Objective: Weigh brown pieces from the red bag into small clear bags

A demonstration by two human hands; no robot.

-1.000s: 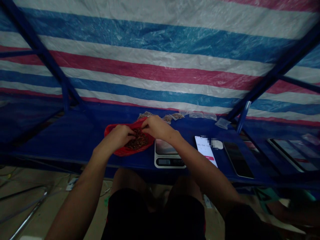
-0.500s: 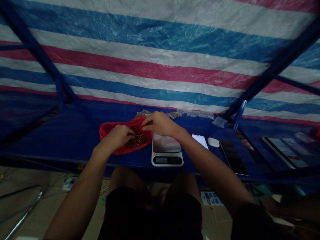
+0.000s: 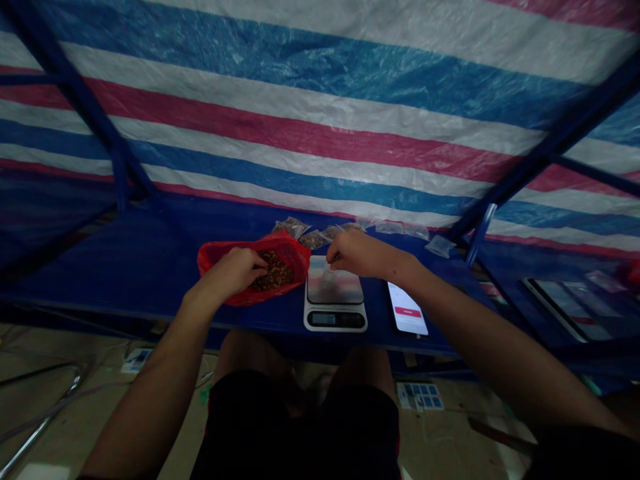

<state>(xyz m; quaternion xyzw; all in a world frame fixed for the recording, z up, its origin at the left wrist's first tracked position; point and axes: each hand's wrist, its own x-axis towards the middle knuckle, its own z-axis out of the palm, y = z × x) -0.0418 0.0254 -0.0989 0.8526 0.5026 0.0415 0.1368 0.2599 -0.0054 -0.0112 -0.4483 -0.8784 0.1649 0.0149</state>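
My left hand (image 3: 239,270) reaches over the rim of a red plastic bag (image 3: 235,297), its fingers curled together at the small brown pieces (image 3: 275,273) inside. What those fingers hold, if anything, is hidden. Above the metal plate of a white kitchen scale (image 3: 311,313) is my right hand (image 3: 361,253), closed in a pinch. Something small and dark shows at its fingertips, too small to name. The scale stands just right of the bag, its display lit, seemingly at zero.
Filled small clear bags (image 3: 313,239) lie behind the scale, and flat clear bags (image 3: 440,246) farther right. A lit phone (image 3: 410,311) lies right of the scale. A tablet-like device (image 3: 555,310) rests at the far right. Blue metal posts (image 3: 480,233) and striped sheeting (image 3: 350,133) stand behind.
My right hand has moved right, from the bag's edge to over the scale. My right forearm has shifted too, uncovering more of the phone. My left hand stays at the bag.
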